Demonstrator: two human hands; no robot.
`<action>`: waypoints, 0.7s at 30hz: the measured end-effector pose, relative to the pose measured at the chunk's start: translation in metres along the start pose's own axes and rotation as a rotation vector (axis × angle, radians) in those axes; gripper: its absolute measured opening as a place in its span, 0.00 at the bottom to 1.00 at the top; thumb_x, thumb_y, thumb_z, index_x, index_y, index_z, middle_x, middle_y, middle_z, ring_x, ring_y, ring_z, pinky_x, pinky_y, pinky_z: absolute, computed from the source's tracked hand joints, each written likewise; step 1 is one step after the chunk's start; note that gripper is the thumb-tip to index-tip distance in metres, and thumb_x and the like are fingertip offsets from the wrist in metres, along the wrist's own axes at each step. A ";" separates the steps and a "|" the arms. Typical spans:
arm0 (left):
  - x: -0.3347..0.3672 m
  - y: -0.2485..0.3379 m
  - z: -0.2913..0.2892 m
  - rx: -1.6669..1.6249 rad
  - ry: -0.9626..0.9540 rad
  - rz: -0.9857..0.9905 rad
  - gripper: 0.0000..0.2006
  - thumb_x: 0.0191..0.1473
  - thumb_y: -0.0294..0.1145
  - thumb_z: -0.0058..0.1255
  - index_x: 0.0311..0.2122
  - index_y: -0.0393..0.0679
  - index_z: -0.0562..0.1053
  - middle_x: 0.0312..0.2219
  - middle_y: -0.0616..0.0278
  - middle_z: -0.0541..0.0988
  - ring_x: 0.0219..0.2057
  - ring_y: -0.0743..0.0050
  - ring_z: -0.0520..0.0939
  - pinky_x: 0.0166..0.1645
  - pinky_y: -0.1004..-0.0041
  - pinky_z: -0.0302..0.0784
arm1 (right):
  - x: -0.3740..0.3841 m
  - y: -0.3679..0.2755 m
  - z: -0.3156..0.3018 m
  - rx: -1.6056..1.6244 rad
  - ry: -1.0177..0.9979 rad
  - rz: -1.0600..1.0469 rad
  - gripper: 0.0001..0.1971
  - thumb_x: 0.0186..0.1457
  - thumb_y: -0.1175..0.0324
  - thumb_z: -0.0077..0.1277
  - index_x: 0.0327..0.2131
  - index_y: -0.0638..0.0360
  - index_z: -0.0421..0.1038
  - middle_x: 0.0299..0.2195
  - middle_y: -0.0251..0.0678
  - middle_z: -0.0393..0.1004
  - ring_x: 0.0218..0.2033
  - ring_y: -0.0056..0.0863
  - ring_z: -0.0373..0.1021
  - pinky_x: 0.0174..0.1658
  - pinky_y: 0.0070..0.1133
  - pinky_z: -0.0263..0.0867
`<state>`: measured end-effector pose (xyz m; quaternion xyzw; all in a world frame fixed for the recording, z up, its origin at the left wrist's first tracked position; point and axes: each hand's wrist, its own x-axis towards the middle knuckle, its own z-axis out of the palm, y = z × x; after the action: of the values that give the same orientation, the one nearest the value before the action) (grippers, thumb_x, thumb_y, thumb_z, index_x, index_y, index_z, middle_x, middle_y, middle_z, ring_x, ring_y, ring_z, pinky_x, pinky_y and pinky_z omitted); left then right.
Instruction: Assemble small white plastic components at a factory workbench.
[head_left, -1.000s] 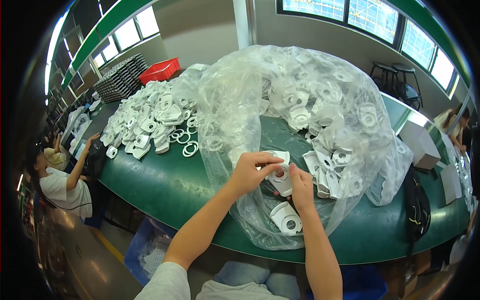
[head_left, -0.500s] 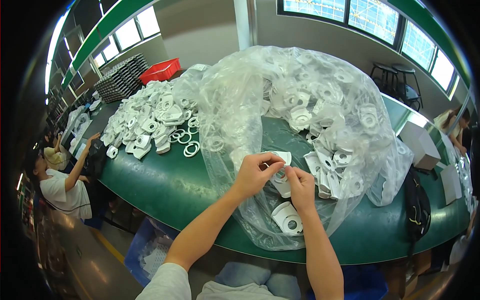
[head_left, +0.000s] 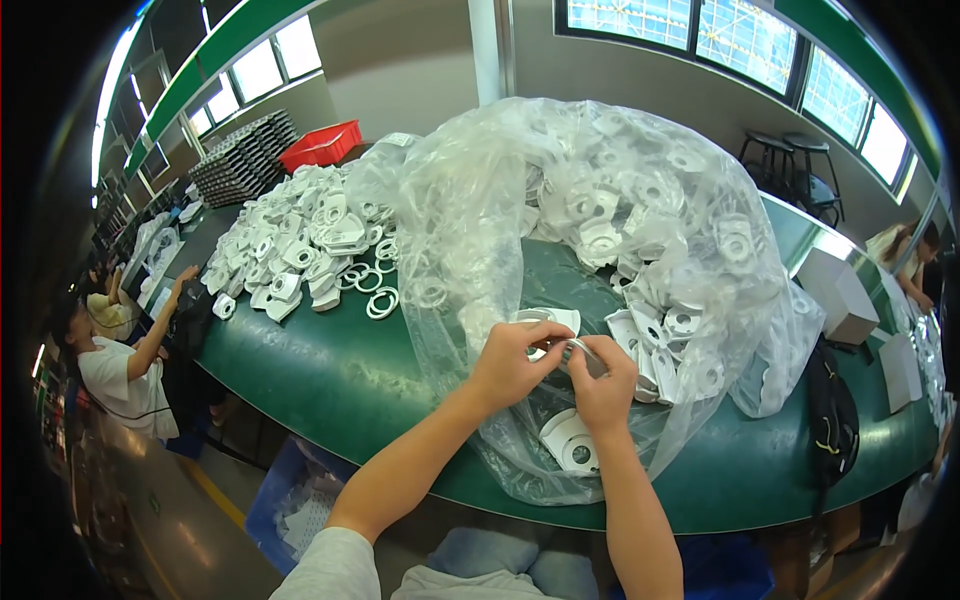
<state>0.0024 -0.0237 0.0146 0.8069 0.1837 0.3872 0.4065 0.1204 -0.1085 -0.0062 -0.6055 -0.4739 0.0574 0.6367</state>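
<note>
My left hand (head_left: 512,370) and my right hand (head_left: 604,388) meet over the clear plastic bag, fingertips pinched together. Between them is a thin white ring (head_left: 580,345), tilted and partly covered by the fingers. Just beyond the fingertips lies a white plastic part (head_left: 556,318), mostly hidden by my left hand. Closer to me, beside my right wrist, another white part with a round opening (head_left: 570,441) rests on the bag. To the right of my right hand, several similar white parts (head_left: 655,345) lie heaped at the bag's mouth.
The large clear bag (head_left: 470,230) bulges with white parts on the green table (head_left: 310,360). Loose white parts (head_left: 300,235) and rings (head_left: 381,302) are piled at the left. Beyond stand a red bin (head_left: 322,145) and stacked trays (head_left: 243,155). A black bag (head_left: 832,410) hangs at the right edge.
The ring between my fingertips has turned and now shows tilted. My right hand has shifted slightly and its fingers have curled more. The white part behind the hands now appears farther up and left.
</note>
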 end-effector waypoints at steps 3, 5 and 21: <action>-0.002 0.000 0.002 -0.093 0.018 -0.053 0.08 0.48 0.21 0.51 0.35 0.33 0.76 0.28 0.59 0.80 0.29 0.79 0.81 0.35 0.80 0.75 | -0.001 -0.002 -0.001 0.002 0.006 -0.010 0.06 0.43 0.75 0.52 0.27 0.67 0.71 0.23 0.40 0.73 0.24 0.31 0.71 0.30 0.21 0.65; -0.002 0.003 -0.001 -0.123 0.010 -0.088 0.07 0.48 0.21 0.51 0.34 0.33 0.76 0.28 0.60 0.80 0.29 0.79 0.80 0.35 0.80 0.75 | -0.001 -0.002 -0.001 0.022 0.000 -0.025 0.06 0.43 0.74 0.52 0.26 0.67 0.71 0.23 0.41 0.73 0.24 0.31 0.71 0.29 0.21 0.65; 0.002 -0.023 -0.010 -0.442 -0.141 -0.408 0.12 0.55 0.25 0.46 0.45 0.34 0.69 0.34 0.60 0.77 0.30 0.78 0.78 0.32 0.77 0.78 | 0.003 0.017 -0.003 0.651 -0.248 0.492 0.09 0.53 0.74 0.43 0.38 0.66 0.67 0.31 0.31 0.72 0.32 0.17 0.67 0.37 0.15 0.62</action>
<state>-0.0038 -0.0036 0.0003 0.6702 0.2244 0.2714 0.6533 0.1326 -0.1044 -0.0177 -0.4563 -0.3455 0.4266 0.7003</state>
